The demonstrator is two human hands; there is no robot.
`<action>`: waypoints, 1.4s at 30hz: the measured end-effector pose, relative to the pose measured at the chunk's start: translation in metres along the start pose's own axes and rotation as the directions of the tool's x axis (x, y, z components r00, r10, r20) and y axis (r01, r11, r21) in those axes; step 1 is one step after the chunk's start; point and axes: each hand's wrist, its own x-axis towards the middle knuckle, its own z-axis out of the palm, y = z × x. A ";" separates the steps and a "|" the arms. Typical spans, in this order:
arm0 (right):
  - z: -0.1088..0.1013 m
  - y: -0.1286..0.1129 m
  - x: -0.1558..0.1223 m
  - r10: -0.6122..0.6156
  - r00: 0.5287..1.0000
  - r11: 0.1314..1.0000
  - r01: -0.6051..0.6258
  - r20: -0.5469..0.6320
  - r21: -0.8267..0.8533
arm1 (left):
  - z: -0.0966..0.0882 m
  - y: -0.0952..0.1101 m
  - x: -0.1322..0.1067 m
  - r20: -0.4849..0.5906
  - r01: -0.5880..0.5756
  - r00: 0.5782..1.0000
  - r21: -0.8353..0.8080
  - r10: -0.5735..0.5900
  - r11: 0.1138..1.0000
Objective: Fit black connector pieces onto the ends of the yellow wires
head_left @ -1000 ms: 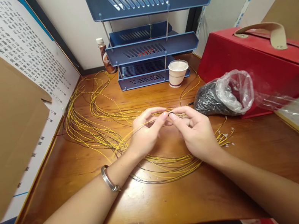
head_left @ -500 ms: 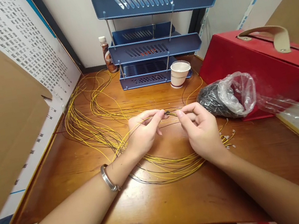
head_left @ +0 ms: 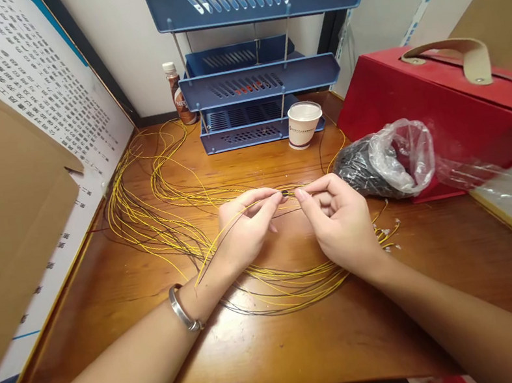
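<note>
Thumb and fingers of my left hand (head_left: 249, 222) pinch a small black piece (head_left: 285, 193), too small to name surely, with yellow and black wires at it. Facing it, my right hand (head_left: 340, 219) is closed in a pinch on a thin wire just right of the black piece. Long yellow and black wires (head_left: 157, 225) lie in a loose bundle at the left and pass behind both hands. More of the bundle (head_left: 286, 278) curves below my hands, and its ends with small whitish connectors (head_left: 387, 234) show beyond my right wrist.
A clear plastic bag of black parts (head_left: 380, 163) leans by a red box (head_left: 450, 111) at the right. Behind stand a paper cup (head_left: 304, 125), a blue tiered rack (head_left: 261, 81) and a bottle (head_left: 178, 93). Cardboard (head_left: 1, 210) rises at the left.
My right hand has moved slightly left, closer to the black piece and my left fingertips. The whole view has shifted a little.
</note>
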 end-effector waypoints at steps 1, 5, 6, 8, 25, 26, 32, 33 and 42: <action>0.000 0.000 0.000 0.000 1.000 1.000 0.000 0.005 -0.002 | 0.000 0.001 0.000 0.003 0.001 1.000 0.007 -0.001 1.000; 0.001 0.001 -0.001 0.002 1.000 1.000 -0.002 0.024 -0.010 | 0.000 0.001 -0.003 0.030 -0.009 1.000 0.048 0.007 0.999; 0.001 0.002 -0.002 0.005 0.999 1.000 -0.005 0.035 -0.008 | 0.000 0.000 -0.004 0.039 -0.015 0.999 0.055 0.013 0.998; 0.001 0.002 -0.002 0.017 0.998 1.000 -0.017 0.061 -0.001 | -0.001 -0.001 -0.004 0.045 -0.027 0.999 0.057 0.024 0.998; 0.004 0.005 -0.007 0.078 0.995 0.964 -0.091 0.060 0.250 | -0.002 -0.004 -0.001 -0.018 -0.083 0.996 0.058 0.085 0.995; 0.005 0.005 -0.008 0.075 0.996 0.965 -0.086 0.055 0.250 | -0.002 -0.004 -0.002 -0.017 -0.086 0.996 0.059 0.087 0.995; 0.005 0.005 -0.004 0.037 0.999 0.979 -0.042 0.031 0.202 | -0.003 -0.003 -0.001 -0.015 -0.096 0.995 0.069 0.097 0.993; 0.005 0.005 -0.003 0.034 0.999 0.979 -0.039 0.031 0.198 | -0.003 -0.003 -0.001 -0.012 -0.099 0.995 0.074 0.100 0.992; 0.005 0.003 -0.003 0.017 0.999 0.989 -0.022 0.031 0.147 | -0.003 -0.005 -0.002 0.006 -0.105 0.994 0.076 0.105 0.992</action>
